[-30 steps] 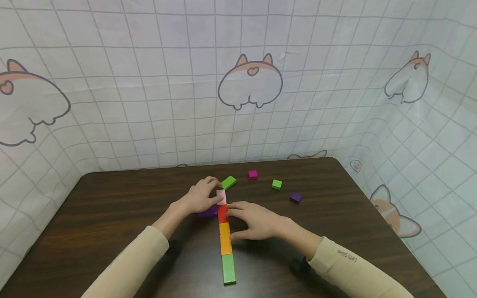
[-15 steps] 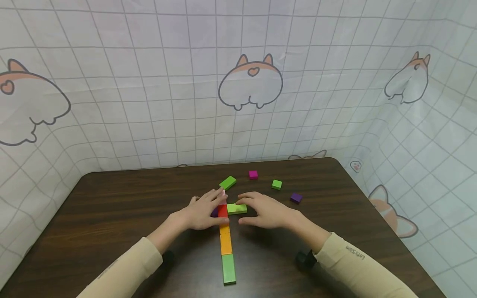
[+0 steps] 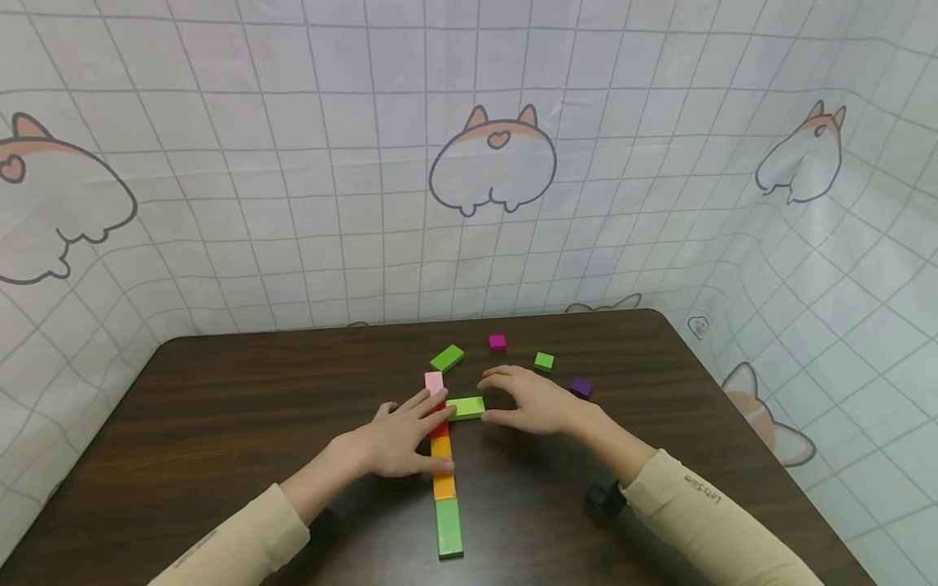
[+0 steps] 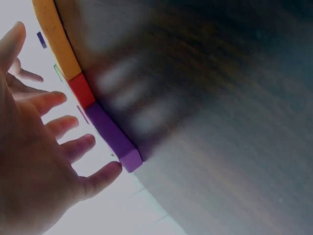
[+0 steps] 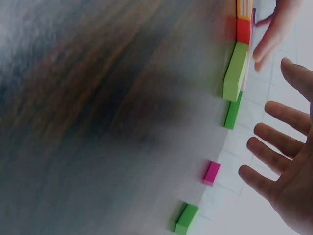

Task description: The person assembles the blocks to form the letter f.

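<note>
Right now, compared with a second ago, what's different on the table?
The left hand has moved nearer, from the pink block to over the orange block; the right hand has drawn right and farther off, baring the lime block. The pink block, orange block and magenta block stayed put.

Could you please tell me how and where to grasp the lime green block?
I'd probably pinch the lime green block across its long sides near the right end, from above and right: it lies flat, its left end meets the red block, its right end no block.
</note>
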`<state>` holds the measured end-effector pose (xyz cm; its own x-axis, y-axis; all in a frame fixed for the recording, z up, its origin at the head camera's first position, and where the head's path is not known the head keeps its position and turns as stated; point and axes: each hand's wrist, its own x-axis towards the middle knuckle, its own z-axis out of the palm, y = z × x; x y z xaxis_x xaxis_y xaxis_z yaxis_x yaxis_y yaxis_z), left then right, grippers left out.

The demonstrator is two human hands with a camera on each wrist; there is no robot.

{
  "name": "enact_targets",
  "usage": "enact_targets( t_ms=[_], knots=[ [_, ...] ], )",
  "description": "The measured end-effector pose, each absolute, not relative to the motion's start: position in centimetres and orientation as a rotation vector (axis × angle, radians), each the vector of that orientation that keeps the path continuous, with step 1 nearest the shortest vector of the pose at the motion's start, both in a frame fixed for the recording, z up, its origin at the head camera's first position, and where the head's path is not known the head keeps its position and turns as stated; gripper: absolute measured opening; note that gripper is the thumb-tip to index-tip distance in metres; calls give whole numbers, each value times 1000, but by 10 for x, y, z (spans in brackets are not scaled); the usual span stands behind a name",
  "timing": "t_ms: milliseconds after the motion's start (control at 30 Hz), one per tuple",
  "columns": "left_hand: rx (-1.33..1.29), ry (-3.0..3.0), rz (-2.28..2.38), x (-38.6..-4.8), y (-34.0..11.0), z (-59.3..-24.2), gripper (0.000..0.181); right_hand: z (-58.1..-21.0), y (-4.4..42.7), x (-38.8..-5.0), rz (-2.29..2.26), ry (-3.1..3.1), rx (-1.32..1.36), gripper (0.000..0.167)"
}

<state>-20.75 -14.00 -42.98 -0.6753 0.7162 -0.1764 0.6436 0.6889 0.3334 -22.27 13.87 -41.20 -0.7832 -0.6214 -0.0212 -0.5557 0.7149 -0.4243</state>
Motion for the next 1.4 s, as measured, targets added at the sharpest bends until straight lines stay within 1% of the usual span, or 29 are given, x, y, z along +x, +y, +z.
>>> enact_targets(
  t_ms=[200, 700, 1233, 1400],
  knots=[
    [1103, 2594, 332, -200, -142, -428, 88, -414, 146, -231, -625, 2787, -923, 52],
    [1088, 2571, 345, -190, -141, -432, 99, -416, 159, -259, -736, 2848, -871, 48],
    [1095, 2571, 345, -189, -143, -434, 99, -419, 162, -282, -770, 2891, -796, 45],
    [1103, 2571, 347, -188, -144, -436, 99, -421, 161, -288, -787, 2887, -730, 48]
  ],
)
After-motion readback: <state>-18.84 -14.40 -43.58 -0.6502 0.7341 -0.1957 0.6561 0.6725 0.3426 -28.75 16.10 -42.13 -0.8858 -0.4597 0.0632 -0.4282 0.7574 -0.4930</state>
